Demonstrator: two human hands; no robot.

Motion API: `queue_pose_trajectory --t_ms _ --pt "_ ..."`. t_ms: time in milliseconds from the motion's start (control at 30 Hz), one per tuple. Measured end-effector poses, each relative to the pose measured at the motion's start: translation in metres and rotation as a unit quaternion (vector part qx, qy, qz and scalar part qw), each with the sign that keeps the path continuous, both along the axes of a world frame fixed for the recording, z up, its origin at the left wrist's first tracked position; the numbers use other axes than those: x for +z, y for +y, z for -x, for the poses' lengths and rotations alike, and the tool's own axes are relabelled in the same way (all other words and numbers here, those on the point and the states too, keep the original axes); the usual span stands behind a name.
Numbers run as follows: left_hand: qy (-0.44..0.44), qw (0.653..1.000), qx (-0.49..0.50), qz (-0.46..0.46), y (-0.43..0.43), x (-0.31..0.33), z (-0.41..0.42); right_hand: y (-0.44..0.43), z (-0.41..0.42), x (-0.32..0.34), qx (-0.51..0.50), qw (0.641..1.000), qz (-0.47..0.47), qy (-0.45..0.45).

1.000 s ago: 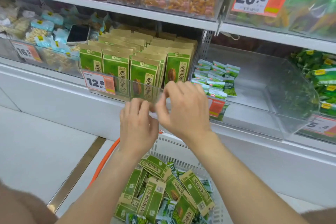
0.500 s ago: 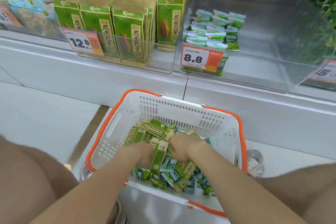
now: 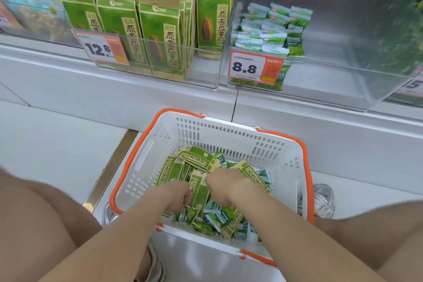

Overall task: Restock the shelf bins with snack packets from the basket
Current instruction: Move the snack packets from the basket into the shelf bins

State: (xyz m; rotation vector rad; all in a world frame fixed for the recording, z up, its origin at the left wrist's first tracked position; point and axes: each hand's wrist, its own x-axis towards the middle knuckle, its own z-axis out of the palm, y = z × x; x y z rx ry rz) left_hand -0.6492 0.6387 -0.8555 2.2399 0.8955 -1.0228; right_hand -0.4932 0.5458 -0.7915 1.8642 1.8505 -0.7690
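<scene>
Snack packets [image 3: 194, 160] lie heaped in white basket [image 3: 229, 135] on floor, below shelf bins. Pick step: L hand [image 3: 177, 194] curled round upright seed packet [image 3: 200, 190]; R hand [image 3: 223, 186] fingers buried in heap, grip can't tell. Next, prob: lift clear, stand it in 12.8 bin [image 3: 203, 68] w/ matching packs.

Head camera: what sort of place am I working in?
Most likely a supermarket or convenience-store aisle: clear shelf bins carry orange price tags, identical green snack packets stand in rows, and a white shopping basket with an orange rim sits on the floor.
</scene>
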Motion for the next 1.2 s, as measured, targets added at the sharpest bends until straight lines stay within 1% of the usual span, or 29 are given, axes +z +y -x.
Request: queue_pose_trajectory --t_ms 67,133,200,267,333,367,467,533,567,633,667,700,733,833,900,933,1000,1033,1067,1100,1133,1200 --pt "-0.046 0.999 0.017 0.012 0.007 0.01 -0.002 0.002 -0.003 -0.003 -0.03 0.999 0.004 0.038" --pt "-0.1 0.994 0.035 0.033 0.017 0.025 -0.009 0.005 -0.005 -0.007 -0.084 0.99 -0.007 0.114" --pt "-0.161 0.983 0.071 0.061 0.026 0.043 -0.017 0.009 -0.008 -0.004 -0.13 0.973 -0.044 0.184" --pt "-0.229 0.961 0.129 0.093 0.036 0.063 -0.023 0.013 -0.01 0.003 -0.181 0.948 -0.1 0.243" --pt "-0.29 0.926 0.208 0.126 0.044 0.082 -0.024 0.015 -0.017 0.014 -0.242 0.911 -0.153 0.297" --pt "-0.325 0.902 0.252 0.135 0.047 0.09 -0.024 0.016 -0.021 0.024 -0.269 0.892 -0.174 0.319" --pt "-0.432 0.814 0.368 0.125 0.05 0.109 -0.026 0.02 -0.032 0.049 -0.363 0.818 -0.224 0.385" --pt "-0.48 0.752 0.413 0.184 0.045 0.123 -0.031 0.024 -0.038 0.062 -0.408 0.781 -0.279 0.383" --pt "-0.493 0.726 0.423 0.223 0.043 0.13 -0.034 0.025 -0.04 0.067 -0.436 0.753 -0.301 0.39" --pt "-0.515 0.687 0.438 0.267 0.04 0.141 -0.038 0.026 -0.044 0.074 -0.498 0.665 -0.304 0.465" --pt "-0.528 0.672 0.446 0.265 0.04 0.145 -0.041 0.025 -0.046 0.077 -0.508 0.629 -0.293 0.511" --pt "-0.542 0.663 0.451 0.253 0.04 0.148 -0.043 0.023 -0.047 0.081 -0.5 0.609 -0.281 0.548" --pt "-0.554 0.66 0.451 0.233 0.041 0.151 -0.045 0.022 -0.048 0.083 -0.486 0.602 -0.268 0.574" --pt "-0.579 0.667 0.428 0.191 0.04 0.162 -0.052 0.02 -0.05 0.094 -0.44 0.605 -0.268 0.607" --pt "-0.596 0.66 0.424 0.171 0.039 0.169 -0.055 0.02 -0.051 0.103 -0.423 0.611 -0.28 0.607" --pt "-0.608 0.656 0.418 0.158 0.037 0.174 -0.057 0.02 -0.051 0.11 -0.411 0.626 -0.301 0.591" --pt "-0.636 0.649 0.397 0.132 0.032 0.188 -0.062 0.021 -0.049 0.125 -0.366 0.661 -0.391 0.525" --pt "-0.651 0.642 0.387 0.124 0.029 0.198 -0.066 0.023 -0.05 0.135 -0.334 0.664 -0.461 0.484" --pt "-0.665 0.634 0.378 0.117 0.026 0.206 -0.07 0.024 -0.05 0.145 -0.303 0.655 -0.534 0.441" --pt "-0.678 0.628 0.367 0.104 0.022 0.214 -0.075 0.024 -0.051 0.158 -0.286 0.635 -0.601 0.392" --pt "-0.691 0.629 0.348 0.076 0.018 0.221 -0.081 0.025 -0.054 0.171 -0.283 0.608 -0.658 0.342" --pt "-0.708 0.644 0.287 -0.036 0.01 0.229 -0.092 0.028 -0.066 0.2 -0.295 0.555 -0.728 0.274"
